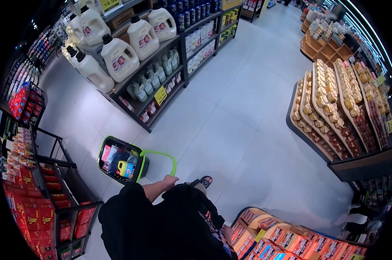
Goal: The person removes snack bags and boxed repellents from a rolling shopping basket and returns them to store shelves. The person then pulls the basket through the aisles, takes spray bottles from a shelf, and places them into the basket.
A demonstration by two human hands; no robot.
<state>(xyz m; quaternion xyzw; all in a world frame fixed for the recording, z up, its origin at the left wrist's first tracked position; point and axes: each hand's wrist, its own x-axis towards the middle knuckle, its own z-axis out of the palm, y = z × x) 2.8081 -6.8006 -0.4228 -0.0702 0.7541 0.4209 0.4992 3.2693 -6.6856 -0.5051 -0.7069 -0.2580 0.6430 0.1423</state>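
One hand is doing the gripping here: my left hand (170, 181) is holding the end of the bright green handle (175, 164), fingers curling around it. That handle is looping out from the shopping basket (142, 166), black with a green rim, which is sitting low in front of me and to my left, just beyond my forearm. And what's it carrying? A yellow bottle (126, 169) is showing at the near end, something dark (115, 162) is lying beside it, too small to make out, and pink and white packs (110, 151) are filling the far side.

Over to my right hand (227, 233): it's hanging low by my side, near the orange boxes (302, 245), mostly hiding behind my clothes, so I'm not able to tell whether it's open or closed. One sandal (204, 182) is poking out on the pale floor (230, 130).

Ahead, big white bottles with black caps (119, 63) are standing on a dark shelf (183, 60), with pale green bottles (154, 79) lining up below. Red boxes (33, 216) are stacking up on my left, gold-wrapped goods (328, 93) are glinting on the right.
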